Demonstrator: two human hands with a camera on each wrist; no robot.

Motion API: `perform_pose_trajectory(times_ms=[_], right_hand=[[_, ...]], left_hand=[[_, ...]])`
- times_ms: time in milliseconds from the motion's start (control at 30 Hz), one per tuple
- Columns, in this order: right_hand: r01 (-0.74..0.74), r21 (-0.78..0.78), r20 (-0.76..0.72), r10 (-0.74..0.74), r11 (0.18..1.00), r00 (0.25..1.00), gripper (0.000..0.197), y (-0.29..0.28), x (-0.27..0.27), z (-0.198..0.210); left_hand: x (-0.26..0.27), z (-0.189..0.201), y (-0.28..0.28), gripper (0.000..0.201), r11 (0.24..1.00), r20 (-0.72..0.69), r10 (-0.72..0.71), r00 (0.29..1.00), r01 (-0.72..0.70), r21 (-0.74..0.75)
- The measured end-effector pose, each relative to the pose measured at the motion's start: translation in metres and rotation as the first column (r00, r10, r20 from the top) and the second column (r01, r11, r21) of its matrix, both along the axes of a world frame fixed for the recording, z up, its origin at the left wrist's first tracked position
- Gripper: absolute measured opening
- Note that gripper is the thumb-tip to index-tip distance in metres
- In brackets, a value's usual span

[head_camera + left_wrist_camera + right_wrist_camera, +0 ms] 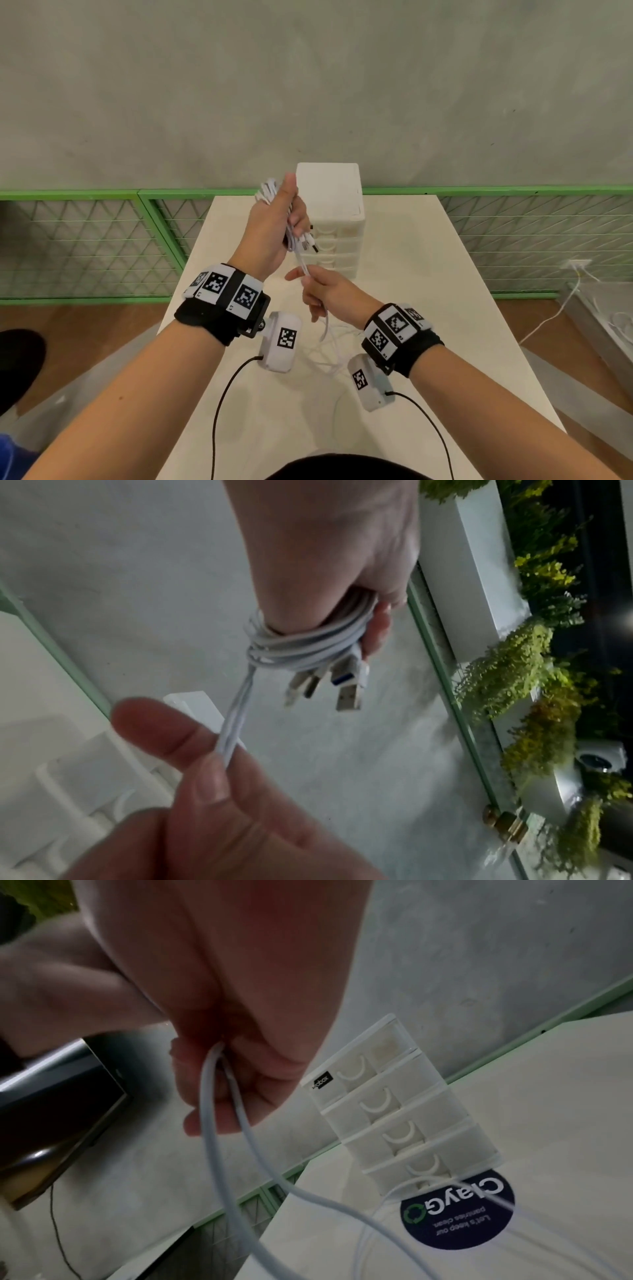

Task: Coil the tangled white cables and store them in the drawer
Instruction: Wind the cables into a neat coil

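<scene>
Head view is bright and evenly lit, soft shadows, edges bowed by the wide lens. Both wrist views run dim, grainy and smeared, with a glare spot at the left wrist view's right edge.

1. Two hands are seen: the left hand [274,226] and the right hand [329,291].
2. One drawer unit [334,219] is counted, with four drawers.
3. One table [428,308] is seen.
4. Three plugs [322,685] are counted on the coiled cables [301,642].
5. One round sticker [455,1213] is seen.

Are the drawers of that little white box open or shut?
Shut. On the drawer unit, all four drawer fronts in the right wrist view sit flush with the frame, none pulled out. The cables are still in the hands.
</scene>
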State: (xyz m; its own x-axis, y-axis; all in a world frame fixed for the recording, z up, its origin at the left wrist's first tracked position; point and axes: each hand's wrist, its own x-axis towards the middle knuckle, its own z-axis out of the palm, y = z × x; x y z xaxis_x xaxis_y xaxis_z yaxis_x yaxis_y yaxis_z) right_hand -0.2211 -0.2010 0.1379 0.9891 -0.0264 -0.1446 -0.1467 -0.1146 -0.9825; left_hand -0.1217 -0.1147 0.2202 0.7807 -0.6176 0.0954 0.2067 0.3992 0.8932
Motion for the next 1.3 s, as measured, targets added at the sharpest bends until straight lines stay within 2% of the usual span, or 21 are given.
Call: perform_pose_trajectory(times_ms=[133,233,300,367,433,500,567,667,700,767,833,900,1033,1133,1200,1233,1300], right_hand=[[-0.063,-0.196,-0.012,0.062,0.978,0.998,0.016,0.010,-0.006,0.000],[-0.149,-0.348,-0.049,0.140,0.926,0.989,0.013,0.015,-0.012,-0.003],[-0.139,-0.382,-0.017,0.144,0.914,0.989,0.008,0.013,-0.014,-0.004],[-0.047,-0.426,0.084,0.091,0.904,0.992,0.009,0.008,-0.014,-0.001],[0.061,-0.436,0.213,0.037,0.898,0.976,0.014,0.001,-0.012,0.005],[0.138,-0.442,0.317,0.011,0.886,0.948,0.014,-0.007,-0.008,0.009],[0.193,-0.375,0.367,-0.046,0.907,0.929,0.007,-0.015,-0.003,0.013],[0.291,-0.262,0.384,-0.178,0.920,0.906,0.018,-0.030,0.003,0.019],[0.326,-0.233,0.386,-0.220,0.916,0.896,0.022,-0.036,0.004,0.020],[0.361,-0.172,0.380,-0.276,0.917,0.883,0.020,-0.048,0.006,0.019],[0.322,-0.172,0.363,-0.244,0.931,0.899,0.020,-0.055,0.006,0.017],[0.249,-0.252,0.348,-0.153,0.935,0.925,0.025,-0.052,0.004,0.014],[0.279,-0.230,0.363,-0.184,0.932,0.913,0.025,-0.043,0.006,0.011],[0.235,-0.302,0.274,-0.152,0.924,0.950,0.024,-0.039,0.006,0.005],[0.210,-0.347,0.227,-0.136,0.914,0.964,0.028,-0.035,0.003,-0.001],[0.191,-0.355,0.209,-0.121,0.915,0.970,0.028,-0.033,0.002,-0.004],[0.134,-0.384,0.131,-0.090,0.913,0.987,0.026,-0.028,0.002,-0.012]], left_hand=[[0.005,-0.014,0.001,0.045,0.959,0.191,0.224,0.956,-0.251,0.134],[0.010,-0.030,0.006,0.031,0.907,0.306,0.309,0.900,-0.376,0.191],[0.014,-0.044,0.013,0.025,0.835,0.461,0.298,0.836,-0.463,0.298],[0.016,-0.056,0.020,0.024,0.726,0.615,0.143,0.776,-0.504,0.468],[0.014,-0.059,0.027,0.027,0.650,0.585,-0.075,0.807,-0.406,0.643],[0.006,-0.057,0.030,0.050,0.593,0.424,-0.283,0.860,-0.191,0.782],[-0.004,-0.054,0.033,0.063,0.561,0.207,-0.382,0.901,0.048,0.827],[-0.009,-0.053,0.034,0.074,0.549,0.014,-0.522,0.853,0.323,0.771],[-0.010,-0.053,0.035,0.071,0.551,-0.010,-0.560,0.828,0.382,0.742],[-0.011,-0.050,0.036,0.052,0.563,-0.028,-0.614,0.789,0.462,0.685],[-0.013,-0.043,0.035,0.032,0.582,-0.036,-0.645,0.763,0.521,0.625],[-0.017,-0.036,0.031,0.023,0.619,-0.044,-0.659,0.751,0.574,0.537],[-0.019,-0.027,0.023,0.021,0.688,-0.061,-0.674,0.736,0.655,0.313],[-0.017,-0.018,0.021,0.020,0.694,-0.051,-0.717,0.695,0.719,0.047],[-0.018,-0.007,0.019,0.020,0.733,-0.018,-0.680,0.733,0.678,-0.062],[-0.019,-0.001,0.017,0.020,0.782,-0.001,-0.619,0.786,0.616,-0.094],[-0.022,0.010,0.012,0.025,0.905,0.009,-0.402,0.915,0.399,-0.143]])
